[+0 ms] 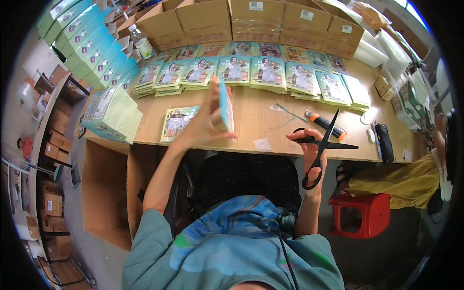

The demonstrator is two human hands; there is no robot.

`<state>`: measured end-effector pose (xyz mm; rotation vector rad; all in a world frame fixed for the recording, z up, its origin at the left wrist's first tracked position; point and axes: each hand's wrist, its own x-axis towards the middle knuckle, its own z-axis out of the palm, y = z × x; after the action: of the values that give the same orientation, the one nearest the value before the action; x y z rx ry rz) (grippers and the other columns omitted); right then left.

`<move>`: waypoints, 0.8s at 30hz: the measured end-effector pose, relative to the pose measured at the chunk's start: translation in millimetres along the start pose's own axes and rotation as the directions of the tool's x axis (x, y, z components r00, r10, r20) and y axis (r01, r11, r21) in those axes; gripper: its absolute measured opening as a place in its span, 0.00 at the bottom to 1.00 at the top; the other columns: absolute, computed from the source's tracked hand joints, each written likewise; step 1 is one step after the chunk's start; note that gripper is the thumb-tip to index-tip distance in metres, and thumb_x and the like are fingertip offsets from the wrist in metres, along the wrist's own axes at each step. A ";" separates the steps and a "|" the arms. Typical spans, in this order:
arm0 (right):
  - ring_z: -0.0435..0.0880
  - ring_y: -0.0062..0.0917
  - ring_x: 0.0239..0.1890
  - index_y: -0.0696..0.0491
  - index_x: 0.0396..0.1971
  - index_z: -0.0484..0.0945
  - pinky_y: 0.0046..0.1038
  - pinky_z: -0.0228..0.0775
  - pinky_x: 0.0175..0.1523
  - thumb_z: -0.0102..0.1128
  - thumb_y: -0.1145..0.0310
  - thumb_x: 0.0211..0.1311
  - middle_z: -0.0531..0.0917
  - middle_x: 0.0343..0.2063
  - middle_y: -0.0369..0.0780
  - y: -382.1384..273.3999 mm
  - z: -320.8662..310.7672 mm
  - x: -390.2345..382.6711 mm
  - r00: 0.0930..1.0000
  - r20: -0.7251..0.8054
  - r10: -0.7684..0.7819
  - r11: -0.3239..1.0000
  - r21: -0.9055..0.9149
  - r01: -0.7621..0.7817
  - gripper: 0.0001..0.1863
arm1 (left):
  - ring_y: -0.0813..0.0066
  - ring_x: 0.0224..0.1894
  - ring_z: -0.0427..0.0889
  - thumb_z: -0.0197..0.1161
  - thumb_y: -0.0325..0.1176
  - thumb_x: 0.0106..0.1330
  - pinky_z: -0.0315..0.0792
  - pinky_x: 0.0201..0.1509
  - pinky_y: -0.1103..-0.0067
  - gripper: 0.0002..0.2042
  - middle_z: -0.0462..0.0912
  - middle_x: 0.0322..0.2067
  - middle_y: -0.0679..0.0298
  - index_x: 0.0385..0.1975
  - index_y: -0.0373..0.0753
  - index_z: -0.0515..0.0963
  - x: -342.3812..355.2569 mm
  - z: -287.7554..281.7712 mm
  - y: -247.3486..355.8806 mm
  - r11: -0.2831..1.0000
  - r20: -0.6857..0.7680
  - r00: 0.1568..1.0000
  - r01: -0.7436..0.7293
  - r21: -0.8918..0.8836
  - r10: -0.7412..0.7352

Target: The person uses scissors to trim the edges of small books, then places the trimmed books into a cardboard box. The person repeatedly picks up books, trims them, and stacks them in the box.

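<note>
My left hand [209,121] grips a pale blue-and-green pack [223,106] stood on edge on the wooden table [159,99], beside a flat illustrated pack [175,124]. My right hand [311,162] holds black scissors [323,144] by the loops near the table's front edge, their blades spread. An orange-and-black cutter [326,124] and thin loose strips [289,112] lie just beyond the scissors. Behind my hands, several piles of illustrated packs [263,72] form a curved row.
Open cardboard boxes [253,21], green cartons [82,48], a bottle [141,42] and a pale green block [121,118] edge the table. A black case [384,142] lies right. Below are a large carton [104,188] and red stool [360,215], beside someone else's yellow-clad leg [386,181].
</note>
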<state>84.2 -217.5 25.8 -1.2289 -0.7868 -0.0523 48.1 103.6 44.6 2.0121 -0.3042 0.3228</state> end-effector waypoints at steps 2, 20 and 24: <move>0.79 0.39 0.61 0.63 0.68 0.64 0.47 0.66 0.69 0.56 0.25 0.64 0.79 0.54 0.50 -1.1 -0.8 0.0 1.000 -0.004 -0.011 1.000 0.006 0.011 0.54 | 0.59 0.78 0.62 0.88 0.31 0.45 0.56 0.81 0.63 0.74 0.59 0.76 0.55 0.82 0.50 0.29 0.5 20.4 -11.6 1.000 0.009 1.000 0.020 0.011 -0.020; 0.83 0.41 0.49 0.59 0.60 0.73 0.39 0.74 0.58 0.79 0.56 0.55 0.82 0.47 0.48 -13.2 37.0 1.5 0.981 0.088 0.172 0.806 -0.585 -0.089 0.38 | 0.49 0.76 0.59 0.83 0.27 0.40 0.48 0.81 0.49 0.55 0.62 0.75 0.60 0.76 0.51 0.65 13.3 24.0 90.1 0.660 -0.079 0.952 -0.143 0.737 0.295; 0.83 0.42 0.47 0.60 0.60 0.72 0.39 0.74 0.56 0.79 0.54 0.55 0.82 0.44 0.47 -8.7 37.4 -0.1 0.986 0.087 0.144 0.785 -0.617 -0.060 0.39 | 0.49 0.75 0.60 0.80 0.23 0.37 0.50 0.79 0.47 0.50 0.62 0.75 0.62 0.70 0.59 0.74 13.1 24.9 94.0 0.632 -0.069 0.940 -0.170 0.756 0.335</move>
<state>61.2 -188.7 37.0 -1.9140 -0.8443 -0.1506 29.7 39.2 116.2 2.7186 -0.3644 0.9648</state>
